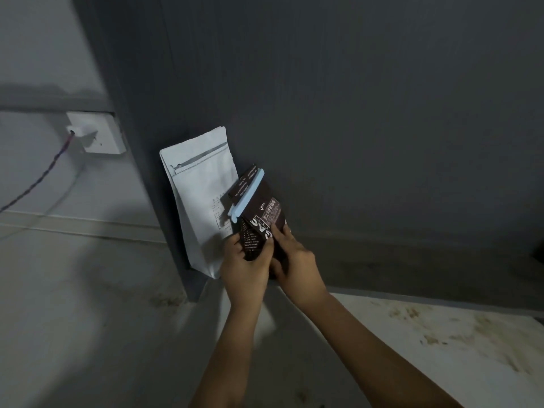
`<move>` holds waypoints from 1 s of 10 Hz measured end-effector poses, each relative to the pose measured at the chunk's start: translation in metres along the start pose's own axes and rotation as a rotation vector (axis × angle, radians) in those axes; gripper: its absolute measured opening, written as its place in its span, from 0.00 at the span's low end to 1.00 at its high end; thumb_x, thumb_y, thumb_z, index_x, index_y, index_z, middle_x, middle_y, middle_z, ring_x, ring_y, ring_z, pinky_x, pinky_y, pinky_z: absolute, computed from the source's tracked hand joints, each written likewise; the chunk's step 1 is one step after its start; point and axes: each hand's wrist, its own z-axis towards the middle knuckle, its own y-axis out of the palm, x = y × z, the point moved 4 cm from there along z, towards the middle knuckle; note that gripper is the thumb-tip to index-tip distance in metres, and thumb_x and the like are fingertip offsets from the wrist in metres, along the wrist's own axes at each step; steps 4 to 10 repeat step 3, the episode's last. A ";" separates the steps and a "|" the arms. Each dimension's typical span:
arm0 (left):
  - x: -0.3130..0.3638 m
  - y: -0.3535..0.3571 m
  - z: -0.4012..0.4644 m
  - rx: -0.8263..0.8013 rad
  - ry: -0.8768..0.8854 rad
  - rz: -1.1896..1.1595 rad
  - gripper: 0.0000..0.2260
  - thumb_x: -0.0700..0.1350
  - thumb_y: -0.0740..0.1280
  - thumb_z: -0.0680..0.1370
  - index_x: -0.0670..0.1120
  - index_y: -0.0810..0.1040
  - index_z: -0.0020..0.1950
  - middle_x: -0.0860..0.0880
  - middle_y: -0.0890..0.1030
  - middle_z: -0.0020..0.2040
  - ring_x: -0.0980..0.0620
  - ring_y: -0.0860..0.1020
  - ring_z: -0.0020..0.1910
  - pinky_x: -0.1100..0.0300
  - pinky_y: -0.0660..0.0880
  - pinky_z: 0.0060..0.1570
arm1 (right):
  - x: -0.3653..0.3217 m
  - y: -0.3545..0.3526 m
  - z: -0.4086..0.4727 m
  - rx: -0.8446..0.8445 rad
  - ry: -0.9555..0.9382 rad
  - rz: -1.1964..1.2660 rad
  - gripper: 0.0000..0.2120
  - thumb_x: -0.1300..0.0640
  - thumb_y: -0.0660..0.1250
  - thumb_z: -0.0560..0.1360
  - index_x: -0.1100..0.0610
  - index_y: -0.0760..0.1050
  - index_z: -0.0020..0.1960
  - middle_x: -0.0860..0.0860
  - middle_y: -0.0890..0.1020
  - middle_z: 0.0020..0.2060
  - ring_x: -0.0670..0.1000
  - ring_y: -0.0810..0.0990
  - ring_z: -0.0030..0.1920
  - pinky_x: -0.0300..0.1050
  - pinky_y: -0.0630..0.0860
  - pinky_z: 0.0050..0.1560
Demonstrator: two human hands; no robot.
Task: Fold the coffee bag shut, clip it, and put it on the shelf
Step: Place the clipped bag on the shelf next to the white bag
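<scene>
Just below the middle of the frame, both hands grip a dark brown coffee bag (266, 219) by its lower part. The left hand (245, 267) wraps the bag's bottom left corner, its thumb laid across the printed front, and the right hand (297, 267) clasps the bottom right edge with fingers (278, 231) pressed onto the front. The bag leans with its top toward the upper left of the frame, and its top strip is folded over. A light blue clip (245, 198) runs across the bag just under that folded strip, clamped from edge to edge. White lettering and a paler label show on the bag's front. Just left of it, a taller white pouch (200, 201) with a zip strip near its top stands upright, leaning back against a dark grey wall panel (353, 113) that fills the upper and right parts of the frame. The brown bag overlaps the pouch's right edge; whether they touch cannot be told. Both sit over a pale, stained ledge (412, 334) that stretches toward the lower right. At the left of the frame, a white wall socket (97, 134) holds a plug with a dark twisted cord (35, 184) trailing down to the left edge.
</scene>
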 end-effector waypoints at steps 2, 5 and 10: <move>0.000 -0.009 0.007 -0.094 -0.035 0.087 0.16 0.51 0.69 0.72 0.45 0.74 0.56 0.50 0.81 0.48 0.52 0.78 0.45 0.60 0.70 0.44 | -0.012 0.006 0.004 -0.256 -0.026 -0.099 0.38 0.65 0.64 0.71 0.51 0.48 0.74 0.63 0.51 0.74 0.59 0.49 0.75 0.48 0.52 0.74; 0.007 -0.012 0.010 -0.227 -0.033 0.116 0.18 0.52 0.68 0.71 0.43 0.77 0.56 0.44 0.82 0.52 0.46 0.81 0.51 0.57 0.74 0.47 | -0.021 -0.009 0.000 -0.338 0.004 -0.082 0.39 0.64 0.66 0.71 0.52 0.48 0.74 0.62 0.53 0.75 0.56 0.51 0.75 0.39 0.52 0.70; 0.007 -0.012 0.010 -0.227 -0.033 0.116 0.18 0.52 0.68 0.71 0.43 0.77 0.56 0.44 0.82 0.52 0.46 0.81 0.51 0.57 0.74 0.47 | -0.021 -0.009 0.000 -0.338 0.004 -0.082 0.39 0.64 0.66 0.71 0.52 0.48 0.74 0.62 0.53 0.75 0.56 0.51 0.75 0.39 0.52 0.70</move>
